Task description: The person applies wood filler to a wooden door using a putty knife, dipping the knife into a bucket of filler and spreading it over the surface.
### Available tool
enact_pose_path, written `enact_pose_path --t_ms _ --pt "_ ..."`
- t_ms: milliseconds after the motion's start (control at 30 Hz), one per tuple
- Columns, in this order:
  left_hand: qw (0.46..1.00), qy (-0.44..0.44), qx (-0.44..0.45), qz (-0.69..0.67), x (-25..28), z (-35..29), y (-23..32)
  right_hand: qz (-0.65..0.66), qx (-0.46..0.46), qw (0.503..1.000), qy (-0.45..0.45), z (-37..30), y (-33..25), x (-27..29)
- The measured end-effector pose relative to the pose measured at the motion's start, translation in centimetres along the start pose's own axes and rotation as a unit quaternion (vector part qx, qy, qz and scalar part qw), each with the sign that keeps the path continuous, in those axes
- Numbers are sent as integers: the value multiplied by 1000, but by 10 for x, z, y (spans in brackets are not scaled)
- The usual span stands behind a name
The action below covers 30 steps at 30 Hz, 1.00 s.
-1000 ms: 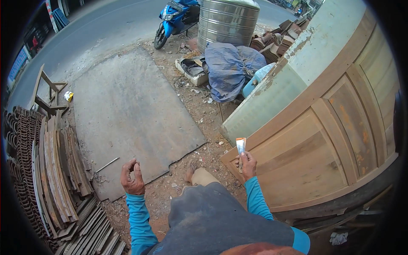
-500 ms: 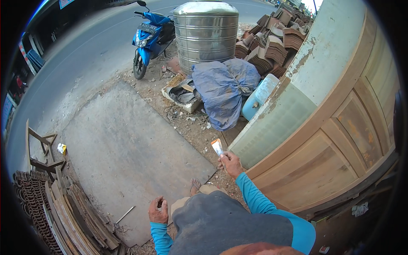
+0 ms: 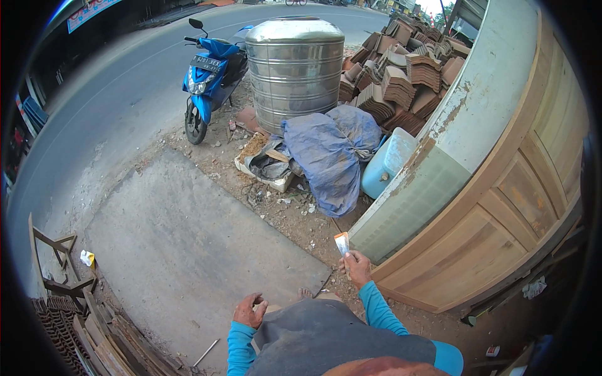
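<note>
My right hand (image 3: 359,269) is closed on a small flat white-and-orange thing (image 3: 342,243). This thing widens toward its free orange end; I cannot tell whether it is a scraper blade or a flattened tube. Just right of that hand stands a pale, peeling panel (image 3: 407,203), with a panelled wooden door (image 3: 470,250) beside it. My left hand (image 3: 251,311) hangs low in front of my dark apron, fingers loosely bent and apart, with nothing visible in it. Beneath it lies a large grey board (image 3: 194,232) on the ground.
A steel water tank (image 3: 295,75), a blue motorbike (image 3: 207,81) and stacked roof tiles (image 3: 398,88) stand ahead. Nearer are a bundled blue tarp (image 3: 326,156), a light blue jerrycan (image 3: 385,166) and a littered white tray (image 3: 263,175). Wooden planks (image 3: 119,344) lie at lower left.
The view has tilted up and shifted, so the surroundings sit lower. My right hand, still gripping the white-and-orange thing, appears lower and farther right. My left hand keeps its loose bend.
</note>
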<state>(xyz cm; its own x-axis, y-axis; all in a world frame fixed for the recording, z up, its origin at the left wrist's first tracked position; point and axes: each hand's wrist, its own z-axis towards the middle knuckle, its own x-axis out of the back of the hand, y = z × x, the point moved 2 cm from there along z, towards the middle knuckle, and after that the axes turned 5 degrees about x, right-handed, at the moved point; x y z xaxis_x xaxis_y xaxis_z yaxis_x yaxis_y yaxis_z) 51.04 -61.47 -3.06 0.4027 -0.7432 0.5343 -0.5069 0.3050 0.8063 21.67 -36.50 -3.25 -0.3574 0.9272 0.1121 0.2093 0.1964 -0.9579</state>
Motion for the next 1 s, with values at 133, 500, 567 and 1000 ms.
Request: enact_pose_path --t_ms 133,500,567,1000 --pt "999 -13 -10 37 57 39 -30 13 -36 999 31 -13 5 -37" --pt "976 -171 -64 114 68 99 -50 -35 -22 998 56 -48 -11 -67" --pt "966 -201 -100 127 48 107 -35 -16 -32 995 92 -57 -6 -53" --pt "857 -380 -305 168 -123 151 108 112 -20 932 345 -118 22 123"
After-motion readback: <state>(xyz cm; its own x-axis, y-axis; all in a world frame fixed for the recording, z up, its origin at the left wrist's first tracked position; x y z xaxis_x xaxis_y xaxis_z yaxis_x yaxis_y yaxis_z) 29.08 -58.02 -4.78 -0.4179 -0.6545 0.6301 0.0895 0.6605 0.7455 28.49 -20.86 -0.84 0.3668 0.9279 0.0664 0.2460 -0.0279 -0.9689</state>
